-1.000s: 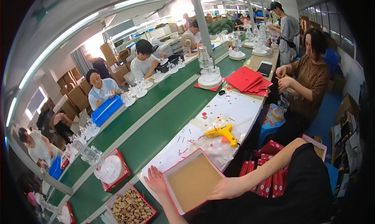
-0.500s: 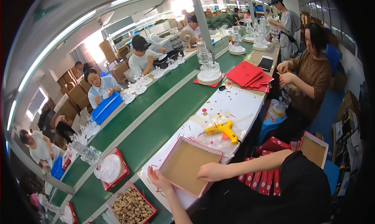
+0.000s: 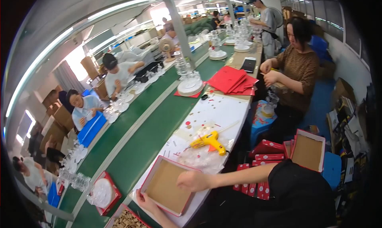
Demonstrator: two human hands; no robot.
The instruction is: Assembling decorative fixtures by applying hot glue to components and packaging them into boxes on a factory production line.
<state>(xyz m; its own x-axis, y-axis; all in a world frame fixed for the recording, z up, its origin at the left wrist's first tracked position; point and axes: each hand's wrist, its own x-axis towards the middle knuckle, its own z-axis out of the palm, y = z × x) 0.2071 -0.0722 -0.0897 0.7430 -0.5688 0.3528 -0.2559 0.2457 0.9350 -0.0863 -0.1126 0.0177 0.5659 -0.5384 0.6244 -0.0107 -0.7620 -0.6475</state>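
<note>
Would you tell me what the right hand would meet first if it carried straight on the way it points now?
The right hand points left over the open red-rimmed box, so it would probably meet the box's far rim first, though its height above the box is unclear.

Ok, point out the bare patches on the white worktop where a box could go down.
Free: the white worktop between the stack of red card sheets and the yellow glue gun, with only small bits scattered there. The green conveyor belt alongside is bare too. Crowded: the near end, where the shallow red-edged cardboard box, both hands and crumpled clear plastic sit.
</note>
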